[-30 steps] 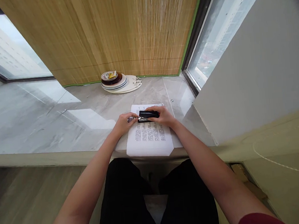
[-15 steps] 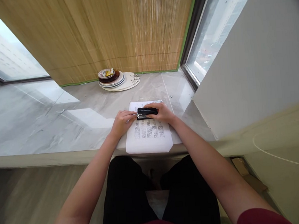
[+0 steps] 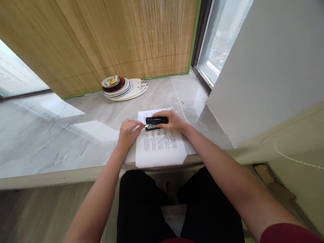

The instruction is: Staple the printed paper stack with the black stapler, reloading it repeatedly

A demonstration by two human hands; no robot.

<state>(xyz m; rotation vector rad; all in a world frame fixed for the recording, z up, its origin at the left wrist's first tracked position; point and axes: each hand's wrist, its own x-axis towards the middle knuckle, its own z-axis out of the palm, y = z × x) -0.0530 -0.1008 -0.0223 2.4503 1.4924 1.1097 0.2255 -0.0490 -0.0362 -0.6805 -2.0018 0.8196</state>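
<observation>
A black stapler (image 3: 154,120) lies sideways over a stack of printed paper (image 3: 161,151) on the grey marble sill. My right hand (image 3: 173,121) is wrapped round the stapler's right end. At its left end my left hand (image 3: 129,131) pinches a thin silvery metal part (image 3: 148,126) between thumb and fingertips, and this part reaches into the stapler. The paper's near edge hangs slightly over the front edge of the sill.
Stacked plates (image 3: 116,88) and an oval platter (image 3: 138,87) stand at the back of the sill (image 3: 53,146), by a bamboo blind (image 3: 100,36). A grey wall (image 3: 280,50) rises on the right. My legs are below the front edge.
My left hand has drawn slightly left from the stapler, and more of the silvery metal part shows. My right hand keeps its hold. The whole view has shifted a little.
</observation>
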